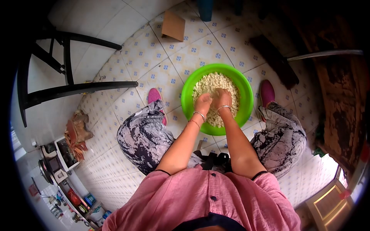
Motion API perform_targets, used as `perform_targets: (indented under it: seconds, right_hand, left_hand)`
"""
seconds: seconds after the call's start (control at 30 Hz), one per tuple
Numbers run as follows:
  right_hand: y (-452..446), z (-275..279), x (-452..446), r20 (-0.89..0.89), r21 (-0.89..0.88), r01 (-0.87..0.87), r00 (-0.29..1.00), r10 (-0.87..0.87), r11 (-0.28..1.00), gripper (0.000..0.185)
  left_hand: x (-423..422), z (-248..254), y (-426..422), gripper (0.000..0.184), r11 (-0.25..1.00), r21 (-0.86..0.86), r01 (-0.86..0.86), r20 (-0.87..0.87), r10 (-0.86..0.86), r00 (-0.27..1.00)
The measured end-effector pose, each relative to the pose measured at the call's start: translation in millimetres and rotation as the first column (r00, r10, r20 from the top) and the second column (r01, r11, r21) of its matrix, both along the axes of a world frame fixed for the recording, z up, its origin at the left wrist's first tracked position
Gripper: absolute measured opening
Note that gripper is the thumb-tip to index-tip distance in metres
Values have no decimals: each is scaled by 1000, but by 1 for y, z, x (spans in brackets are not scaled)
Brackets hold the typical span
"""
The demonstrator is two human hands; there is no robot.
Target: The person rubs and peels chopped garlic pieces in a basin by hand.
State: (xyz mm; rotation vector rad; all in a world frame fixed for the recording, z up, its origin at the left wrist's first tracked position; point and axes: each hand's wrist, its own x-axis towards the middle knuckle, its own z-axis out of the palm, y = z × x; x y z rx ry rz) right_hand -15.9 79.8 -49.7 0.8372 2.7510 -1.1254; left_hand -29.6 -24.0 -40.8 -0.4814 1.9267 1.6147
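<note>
A bright green basin (188, 111) sits on the floor between my feet, with many small cream-coloured pieces (217, 121) inside; their kind is too unclear to name. My left hand (203, 103) is over the left part of the heap, its fingers curled together. Close beside it, to the right, my right hand (222, 98) has its fingers bent down onto the pieces, with the tips slightly blurred. Whatever the fingers of either hand hold is hidden. Both wrists wear bangles.
A black metal frame (81, 87) stands on the left. Beyond the basin lies a brown cardboard piece (173, 26). A broom (275, 61) with a metal handle rests at right, near worn wooden furniture (339, 84). Shelves with household items (73, 196) are at lower left.
</note>
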Motion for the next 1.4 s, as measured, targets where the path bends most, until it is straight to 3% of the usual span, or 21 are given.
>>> perform_targets:
  seconds: [0.13,0.23,0.27,0.33,0.47,0.6,0.67,0.77,0.8,0.83,0.9,0.97,1.07,1.13,1.17,1.2,1.27,1.33,1.37,1.4]
  right_hand:
    - [2,2,-2,2,-50,-3,1000,3,999,16]
    - [-1,17,-1,-63,-345,65,994,-92,936,17]
    - [-2,23,0,-65,-340,60,994,-87,938,17]
    - [-4,34,5,-129,-489,-24,991,-45,872,19]
    - [-6,35,17,-129,-430,-6,990,-55,903,19]
    - [-4,27,24,-134,-449,30,986,-100,893,15]
    - [4,14,28,-74,-394,182,971,-228,901,12]
    - [17,-14,33,-115,-387,254,940,-320,886,18]
    - [25,-22,36,-4,-365,241,966,-260,899,26]
    - [29,-30,38,0,-367,241,966,-259,899,26]
    - [34,-40,42,-85,-250,318,934,-348,914,32]
    - [43,-46,45,24,-258,362,929,-369,896,37]
    - [45,-97,50,161,-250,453,891,-424,856,46]
    - [35,-100,46,190,-353,500,866,-463,791,54]
    - [36,-100,46,194,-352,503,864,-464,789,54]
    - [32,-61,37,277,-548,539,838,-470,639,54]
    - [14,-36,30,365,-695,564,812,-457,447,55]
    - [-2,-54,34,189,-707,437,875,-446,556,55]
    - [-7,-83,40,188,-706,439,873,-450,556,55]
    - [-16,-122,47,94,-635,376,905,-416,675,55]
  left_hand:
    - [-4,-1,-1,35,998,35,-58,66,56,996]
    - [-8,-1,0,28,987,92,-133,49,129,991]
    - [-9,-1,-1,28,986,97,-137,47,133,990]
    - [-9,-3,-3,18,922,335,-197,97,174,980]
    - [-7,4,-5,10,933,347,-98,43,89,995]
    - [-4,11,-9,9,941,326,-89,103,58,993]
    - [-1,12,-10,10,944,320,-78,161,27,987]
    - [1,9,-13,17,965,260,-31,148,-8,989]
    - [1,3,-15,24,977,211,-10,92,-10,996]
    - [2,1,-15,30,987,161,9,38,-15,999]
    - [4,-2,-15,35,995,99,-2,0,2,1000]
    - [5,-6,-17,40,999,35,-13,-35,14,999]
    - [6,-17,-21,53,989,-73,131,21,-130,991]
    - [13,-11,-15,56,999,25,-31,295,23,955]
    - [14,-13,-14,56,999,24,-29,299,21,954]
    - [15,-17,-14,60,995,91,-31,376,-6,927]
    - [19,-16,-10,65,986,162,-39,456,-40,889]
    - [17,-2,-3,55,968,215,-129,485,8,874]
    - [17,-3,-3,55,968,218,-124,485,3,874]
    - [16,-8,-7,51,936,308,-171,516,-13,856]
